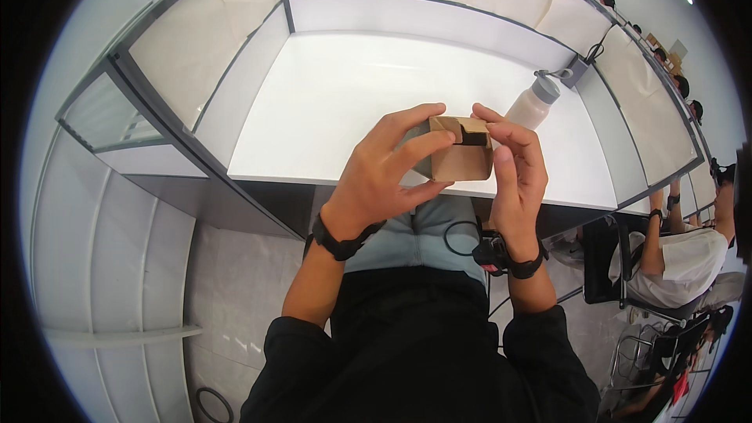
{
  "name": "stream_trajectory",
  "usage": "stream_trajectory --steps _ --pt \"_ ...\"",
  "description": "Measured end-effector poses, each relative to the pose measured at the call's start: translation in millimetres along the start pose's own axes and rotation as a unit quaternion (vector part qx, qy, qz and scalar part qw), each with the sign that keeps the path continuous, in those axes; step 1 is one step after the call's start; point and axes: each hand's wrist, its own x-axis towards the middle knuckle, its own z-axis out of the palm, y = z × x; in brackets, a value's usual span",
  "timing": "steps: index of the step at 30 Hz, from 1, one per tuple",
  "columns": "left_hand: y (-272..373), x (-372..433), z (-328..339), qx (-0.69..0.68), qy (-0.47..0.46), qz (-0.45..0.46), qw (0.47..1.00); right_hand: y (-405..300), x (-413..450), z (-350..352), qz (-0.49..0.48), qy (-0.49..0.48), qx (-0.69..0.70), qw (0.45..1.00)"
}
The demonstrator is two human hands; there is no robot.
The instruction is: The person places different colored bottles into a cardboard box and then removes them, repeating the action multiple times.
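Note:
A small brown cardboard box [461, 163] is held above the front edge of the white desk, its end towards me. My left hand [382, 167] grips it from the left, with the thumb beneath and a finger pressing a flap [449, 127] at the end. Beside that flap, a dark gap opens into the box; what lies inside cannot be made out. My right hand [520, 170] is at the box's right side, fingertips against its upper right edge and the thumb along the side.
A pale bottle [531, 106] with a grey lid and carry loop stands on the white desk [352, 88], right of the box. Partition panels [411, 14] enclose the desk. A dark power box [578, 70] with a cable sits at the back right corner. Another person [675, 258] sits to the right.

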Motion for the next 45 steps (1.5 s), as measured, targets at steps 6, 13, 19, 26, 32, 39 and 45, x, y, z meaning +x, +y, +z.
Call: stream_trajectory --steps 6,13,19,26,32,39,45 --pt "1 -2 2 -0.028 -0.016 -0.012 0.999 -3 4 8 -0.049 0.022 -0.092 0.994" --pt "1 -1 2 -0.017 -0.043 -0.005 0.999 -1 14 9 -0.018 0.045 -0.108 0.993" --pt "3 2 -2 -0.019 -0.032 -0.049 0.998 7 8 10 -0.019 -0.006 -0.039 0.999" --pt "3 -2 -1 -0.084 -0.028 -0.102 0.991 12 7 1 -0.018 -0.032 -0.027 0.999" --pt "1 -5 1 -0.057 -0.052 -0.087 0.993 9 9 9 -0.026 -0.001 -0.127 0.992" --pt "2 -1 3 -0.053 -0.050 -0.074 0.995 14 5 -7 0.041 -0.018 -0.003 0.999" --pt "-9 -9 27 0.087 -0.070 0.059 0.992 42 12 -16 0.286 -0.102 0.253 0.918"
